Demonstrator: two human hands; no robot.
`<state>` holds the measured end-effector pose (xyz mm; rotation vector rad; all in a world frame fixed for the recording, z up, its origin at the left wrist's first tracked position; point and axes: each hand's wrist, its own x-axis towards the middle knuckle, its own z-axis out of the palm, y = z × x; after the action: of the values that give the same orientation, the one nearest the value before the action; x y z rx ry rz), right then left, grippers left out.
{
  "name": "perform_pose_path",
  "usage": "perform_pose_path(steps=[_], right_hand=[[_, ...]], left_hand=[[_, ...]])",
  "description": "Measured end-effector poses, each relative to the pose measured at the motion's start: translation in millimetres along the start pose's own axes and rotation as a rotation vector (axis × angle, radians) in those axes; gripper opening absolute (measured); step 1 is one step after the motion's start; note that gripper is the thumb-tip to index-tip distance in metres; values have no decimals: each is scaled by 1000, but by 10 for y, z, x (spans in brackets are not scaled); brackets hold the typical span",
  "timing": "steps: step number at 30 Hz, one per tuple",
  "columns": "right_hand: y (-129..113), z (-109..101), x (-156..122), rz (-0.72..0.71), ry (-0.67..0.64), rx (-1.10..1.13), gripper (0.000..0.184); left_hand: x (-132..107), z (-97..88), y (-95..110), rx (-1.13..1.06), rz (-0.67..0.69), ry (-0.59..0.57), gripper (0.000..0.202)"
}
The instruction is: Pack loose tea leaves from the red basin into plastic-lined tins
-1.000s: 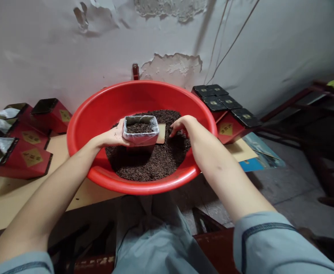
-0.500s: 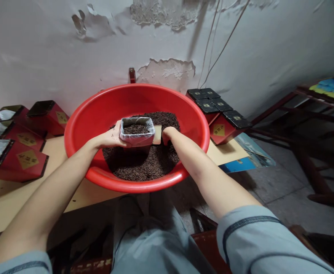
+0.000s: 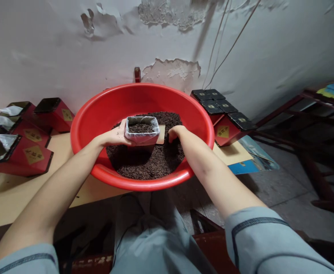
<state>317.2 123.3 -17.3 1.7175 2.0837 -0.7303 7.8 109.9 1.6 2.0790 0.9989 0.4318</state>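
My left hand (image 3: 117, 136) is closed around the side of a red tin (image 3: 142, 140) lined with clear plastic and filled well up with dark, twisted tea leaves (image 3: 140, 128). The tin is held upright over a large red basin (image 3: 144, 185), above a bed of the same tea leaves (image 3: 146, 169). A pale yellow label or flap (image 3: 161, 134) shows at the tin's right side. Just right of it, my right hand (image 3: 176, 133) reaches down at the leaves, fingers curled; the fingertips and anything in them are hidden.
Several uncovered red tins (image 3: 34, 155), some with plastic liners, stand left of the basin. Several tins with black lids (image 3: 224, 105) stand to the right. The basin rests on a wooden board (image 3: 58, 182) by a peeling wall (image 3: 69, 68). A dark wooden rack (image 3: 306, 152) is far right.
The whole view has shifted slightly, so everything appears a little further right. My left hand still holds the tin, and my right hand stays low at the tea leaves with little movement.
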Motion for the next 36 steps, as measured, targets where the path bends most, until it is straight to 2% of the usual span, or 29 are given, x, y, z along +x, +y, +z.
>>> perform_pose_path(steps=[3, 6, 9, 12, 15, 17, 20, 23, 25, 30, 33, 36], right_hand=[[20, -115, -44, 155, -90, 16, 36], [20, -310, -87, 160, -57, 65, 45], [0, -561, -212, 103, 70, 125, 45], [-114, -831, -448, 12, 201, 126, 45], [-373, -1046, -692, -123, 304, 54, 47], [-606, -1113, -785, -235, 341, -15, 46], [-966, -1077, -793, -362, 376, -127, 46], [-1235, -945, -731, -387, 383, -221, 47], [-1323, -866, -698, -391, 363, -232, 48], [-1270, -819, -663, -461, 403, -225, 50], [-1181, -825, -652, -500, 446, -234, 41], [-1107, -803, -652, -484, 398, -202, 33]], left_hand=[[-3, 9, 10, -12, -17, 11, 127], [-4, 29, 4, -50, 6, 13, 125], [19, 52, -33, -81, 47, -7, 125], [43, 62, -63, -94, 100, 2, 126], [34, 50, -44, -62, 64, -7, 127], [11, 35, -5, -49, 37, -5, 129], [-22, 13, 57, -9, 21, 15, 126], [-26, 4, 87, 62, 20, -2, 115], [-16, 6, 90, 81, 3, 0, 117], [-1, 10, 112, 88, -57, -15, 131], [-5, 3, 125, 76, -70, -33, 131], [-4, 3, 99, 52, -79, -42, 131]])
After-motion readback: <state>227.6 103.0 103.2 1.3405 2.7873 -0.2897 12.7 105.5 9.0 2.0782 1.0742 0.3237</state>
